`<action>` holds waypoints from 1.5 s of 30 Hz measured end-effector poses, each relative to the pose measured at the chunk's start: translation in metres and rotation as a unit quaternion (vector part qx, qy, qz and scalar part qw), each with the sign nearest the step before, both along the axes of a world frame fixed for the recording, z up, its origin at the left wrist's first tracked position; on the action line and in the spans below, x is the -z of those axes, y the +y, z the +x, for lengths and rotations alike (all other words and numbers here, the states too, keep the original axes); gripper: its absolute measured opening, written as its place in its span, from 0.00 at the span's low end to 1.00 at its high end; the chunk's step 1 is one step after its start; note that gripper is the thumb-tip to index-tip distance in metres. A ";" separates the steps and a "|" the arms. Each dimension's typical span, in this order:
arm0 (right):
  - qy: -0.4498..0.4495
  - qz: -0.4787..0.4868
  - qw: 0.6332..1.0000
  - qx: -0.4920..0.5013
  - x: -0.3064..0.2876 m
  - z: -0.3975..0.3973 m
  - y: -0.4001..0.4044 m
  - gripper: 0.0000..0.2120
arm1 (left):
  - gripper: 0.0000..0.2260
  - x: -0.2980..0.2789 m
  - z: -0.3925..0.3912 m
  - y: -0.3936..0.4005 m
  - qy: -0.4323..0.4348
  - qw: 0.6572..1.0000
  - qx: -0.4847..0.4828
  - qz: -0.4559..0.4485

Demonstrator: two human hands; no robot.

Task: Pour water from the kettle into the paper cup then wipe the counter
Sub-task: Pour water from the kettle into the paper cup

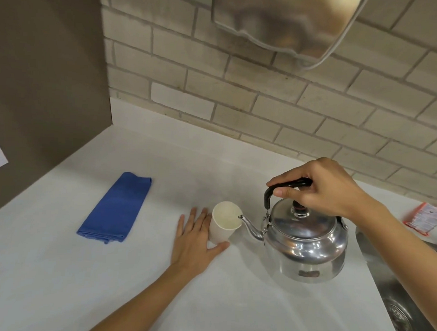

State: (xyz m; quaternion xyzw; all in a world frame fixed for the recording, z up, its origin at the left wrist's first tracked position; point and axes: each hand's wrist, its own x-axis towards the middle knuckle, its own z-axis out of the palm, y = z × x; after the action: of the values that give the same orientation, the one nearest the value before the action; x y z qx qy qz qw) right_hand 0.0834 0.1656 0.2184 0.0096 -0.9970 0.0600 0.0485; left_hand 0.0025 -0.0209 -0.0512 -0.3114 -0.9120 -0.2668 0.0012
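Observation:
A shiny metal kettle (pixel 306 244) is held just above the white counter (pixel 162 163), right of centre. My right hand (pixel 321 187) is shut on its black handle. Its spout tip reaches over the rim of a white paper cup (pixel 222 225) that stands upright to its left. My left hand (pixel 196 239) lies flat on the counter with fingers spread, its thumb and forefinger against the cup's base. A folded blue cloth (pixel 115 208) lies on the counter further left, apart from both hands.
A steel sink (pixel 394 305) sits at the lower right beside the kettle. An orange-and-white packet (pixel 426 220) lies at the far right. A brick-tiled wall runs behind the counter, a brown panel (pixel 45 82) stands at the left, and a metal hood (pixel 281 25) hangs above.

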 end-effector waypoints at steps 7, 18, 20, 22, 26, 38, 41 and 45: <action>0.000 0.009 1.000 -0.012 0.001 -0.004 0.001 0.08 | 0.41 0.000 -0.001 0.001 -0.004 1.000 -0.004 -0.005; -0.007 0.030 0.999 -0.020 -0.002 -0.012 -0.005 0.09 | 0.42 -0.001 -0.001 0.001 -0.011 1.000 -0.004 0.001; -0.009 0.033 0.999 -0.020 -0.002 -0.012 -0.006 0.08 | 0.42 -0.001 -0.001 0.001 -0.012 1.000 -0.004 0.004; -0.012 0.040 0.999 -0.018 -0.003 -0.011 -0.007 0.08 | 0.42 -0.001 -0.001 0.001 -0.014 1.000 -0.002 0.005; -0.020 0.051 0.998 -0.012 -0.004 -0.012 -0.009 0.08 | 0.42 -0.001 -0.001 0.001 -0.014 1.000 -0.004 0.007; -0.019 0.045 0.999 -0.022 -0.004 -0.010 -0.006 0.08 | 0.41 -0.001 -0.001 0.004 -0.017 0.999 -0.017 0.022; -0.016 0.039 0.999 -0.015 -0.003 -0.011 -0.003 0.08 | 0.42 -0.001 -0.002 0.005 -0.014 1.000 -0.017 0.013; -0.018 0.036 0.999 -0.012 -0.004 -0.013 -0.001 0.09 | 0.42 -0.001 -0.001 0.004 -0.013 1.000 -0.016 0.013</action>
State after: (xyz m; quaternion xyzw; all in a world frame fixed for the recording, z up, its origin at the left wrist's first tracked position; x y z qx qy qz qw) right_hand 0.0700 0.1650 0.2222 0.0219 -0.9990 0.0251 0.0293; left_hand 0.0011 -0.0170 -0.0498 -0.2929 -0.9134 -0.2828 -0.0027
